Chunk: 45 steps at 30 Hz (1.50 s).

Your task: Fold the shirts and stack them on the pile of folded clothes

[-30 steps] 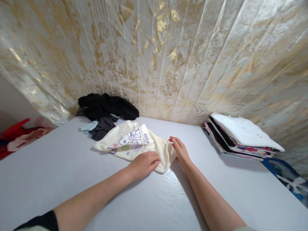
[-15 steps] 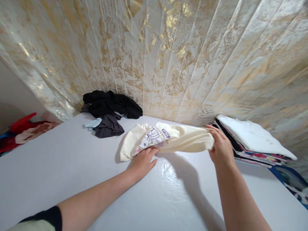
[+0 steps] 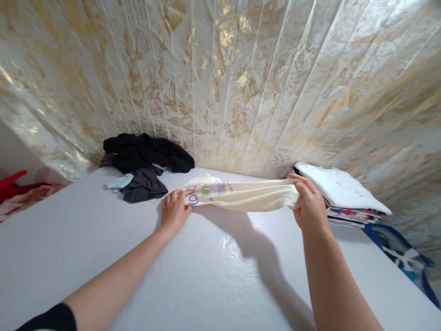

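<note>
A cream garment (image 3: pixel 248 195) with purple lettering and a green and purple print is stretched sideways between my hands, in folds that hide what kind of garment it is. At its right end, my right hand (image 3: pixel 312 202) pinches the edge between thumb and fingers, raised above the white surface. My left hand (image 3: pixel 175 209) grips the other end beside the lettering, low over the surface. Some cream cloth bunches up behind the left end. A shadow of the right arm and cloth falls on the white table (image 3: pixel 213 271).
Crumpled black clothing (image 3: pixel 148 151) and a dark grey cloth (image 3: pixel 143 185) lie at the back left. A folded stack topped by a white garment (image 3: pixel 344 186) stands at right, near a blue-edged bag (image 3: pixel 399 253). Red and pink clothes (image 3: pixel 29 197) lie far left. A gold-patterned curtain (image 3: pixel 220 82) hangs behind.
My left hand has moved left along the cream garment and now holds its left end. The garment is drawn longer and straighter, its print turned. The view has shifted slightly right.
</note>
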### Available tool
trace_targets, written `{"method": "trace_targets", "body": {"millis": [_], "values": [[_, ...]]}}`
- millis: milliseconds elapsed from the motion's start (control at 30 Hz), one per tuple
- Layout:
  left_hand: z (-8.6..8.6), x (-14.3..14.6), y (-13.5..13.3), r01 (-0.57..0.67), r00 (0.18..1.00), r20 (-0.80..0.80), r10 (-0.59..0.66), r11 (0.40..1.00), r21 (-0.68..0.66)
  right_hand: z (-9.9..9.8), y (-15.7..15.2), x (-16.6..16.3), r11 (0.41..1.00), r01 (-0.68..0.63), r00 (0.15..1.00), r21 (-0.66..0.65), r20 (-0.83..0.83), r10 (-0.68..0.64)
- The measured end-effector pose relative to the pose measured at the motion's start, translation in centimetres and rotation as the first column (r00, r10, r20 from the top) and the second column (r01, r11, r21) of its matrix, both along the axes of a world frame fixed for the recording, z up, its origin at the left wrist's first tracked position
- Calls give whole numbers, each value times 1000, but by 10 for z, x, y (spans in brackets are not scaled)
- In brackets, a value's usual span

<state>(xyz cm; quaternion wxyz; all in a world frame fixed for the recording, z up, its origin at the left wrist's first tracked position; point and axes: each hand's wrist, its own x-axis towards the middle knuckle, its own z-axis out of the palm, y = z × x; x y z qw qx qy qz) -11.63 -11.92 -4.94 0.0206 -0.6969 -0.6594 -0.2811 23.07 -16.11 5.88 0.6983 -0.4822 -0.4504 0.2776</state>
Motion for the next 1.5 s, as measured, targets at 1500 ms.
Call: {"method": "trace_targets", "body": {"millis": [1500], "values": [[1, 51, -51, 587, 804, 141, -578, 809, -30, -10, -10, -53, 933, -278, 936, -228, 152, 316]]}}
